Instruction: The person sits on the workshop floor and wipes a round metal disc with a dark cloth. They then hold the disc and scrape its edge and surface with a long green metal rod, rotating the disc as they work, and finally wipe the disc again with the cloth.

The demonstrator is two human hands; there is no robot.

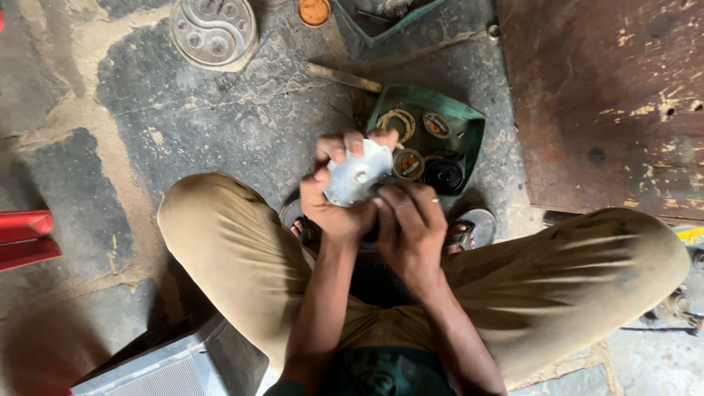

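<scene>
I sit on the floor with my knees spread, in tan trousers. My left hand (331, 196) grips a round pale metal disc (358, 174) with a small hub at its middle, fingers curled over its top edge. My right hand (411, 224) presses against the disc's lower right side, fingers bent under it. Just beyond the hands lies a green tray (469, 132) holding several round parts: brass-coloured rings and a black cup-shaped piece (443, 174).
A round white gauge cluster (213, 31) lies on the cracked concrete floor at top left. An orange lid (314, 11), a wooden stick (345, 77), a brown wooden board (609, 103) at right, red plastic pieces (26, 238) at left, a grey box (169, 367) at bottom left.
</scene>
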